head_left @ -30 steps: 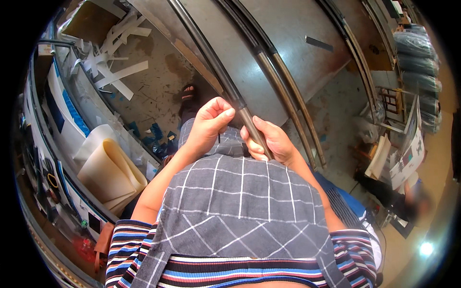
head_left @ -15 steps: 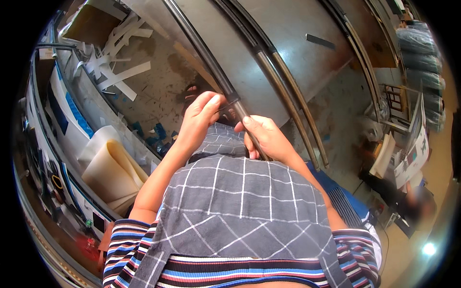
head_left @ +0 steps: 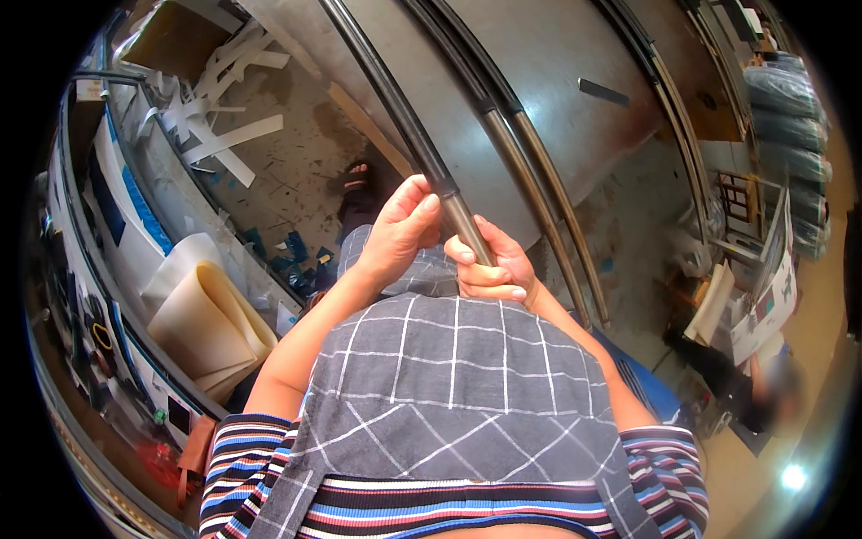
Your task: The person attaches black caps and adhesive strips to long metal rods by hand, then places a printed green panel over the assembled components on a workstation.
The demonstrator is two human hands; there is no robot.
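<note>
A long rod point(head_left: 466, 222), black over its far stretch and bare metal-coloured near me, slants across from the top edge of the head view toward my apron. The black covering point(head_left: 402, 119) ends in a band just above my hands. My left hand point(head_left: 401, 235) is closed with thumb and fingertips pinched at the lower end of that covering. My right hand point(head_left: 496, 267) wraps round the bare lower part of the rod, its fingers curled in front. Two similar part-black rods point(head_left: 525, 166) lie to the right on a grey tabletop point(head_left: 503, 54).
More rods point(head_left: 669, 90) lie farther right on the tabletop, with a short dark strip point(head_left: 603, 92) between. To the left stand a rolled cream sheet point(head_left: 211, 314) and white offcut strips point(head_left: 235, 137) on the floor. A blurred person point(head_left: 732, 377) is at the lower right.
My right hand has shifted from thumb on top to fingers wrapped round the rod. My left hand has moved slightly right and down, still pinching at the covering's end.
</note>
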